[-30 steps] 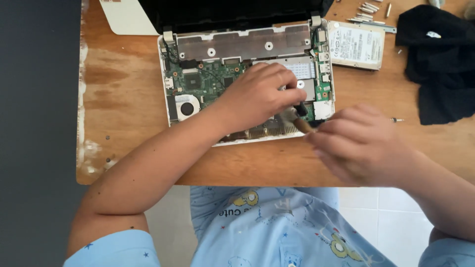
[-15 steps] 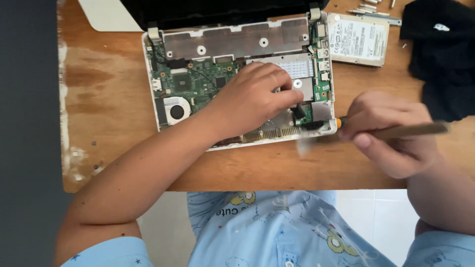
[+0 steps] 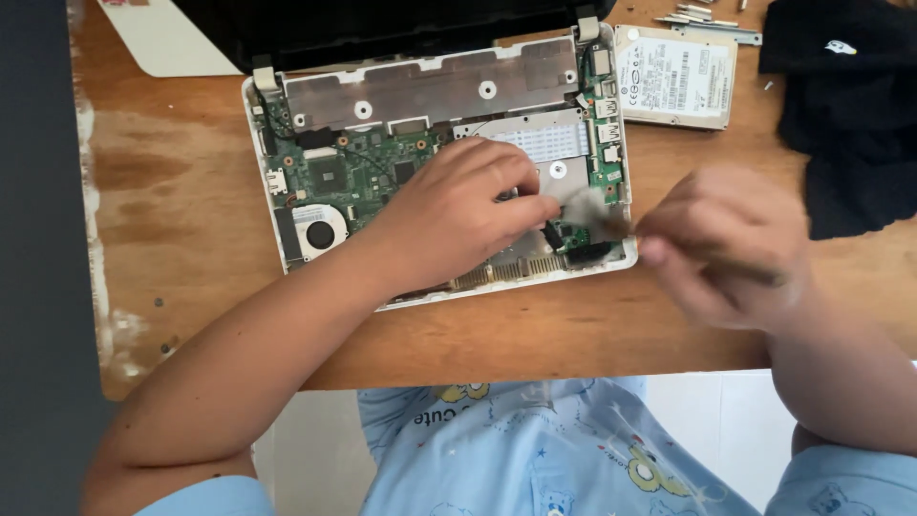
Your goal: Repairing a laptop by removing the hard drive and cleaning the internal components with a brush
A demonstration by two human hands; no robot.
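Roughly at the middle of the wooden table (image 3: 191,162), toward its far edge, lies an opened laptop base (image 3: 439,172) with its cover off, so the green circuit board (image 3: 353,172), the round fan (image 3: 318,232) and a silver metal plate (image 3: 420,91) along the hinge edge are all bare to view. The left hand (image 3: 458,215) lies palm-down over the right half of the base, fingers curled and close together, fingertips pressing near a small dark part at the near right corner, seemingly to hold the light shell steady. The right hand (image 3: 726,244) hovers just off the base's right edge, blurred with motion, fingers closed in a pinch round a thin brush (image 3: 611,218) whose pale bristles reach over that same corner of the board; the long handle lets the hand stay off the shell while the tip touches the parts. Just beyond the base's far right corner rests a flat hard drive (image 3: 676,76), label side up, set apart from the machine, and past it, at the table's far edge, lie a few small metal strips and screws (image 3: 707,21). A black cloth (image 3: 845,105) is heaped at the far right corner. A pale card (image 3: 167,43) lies at the far left, beside the dark screen lid (image 3: 382,24).
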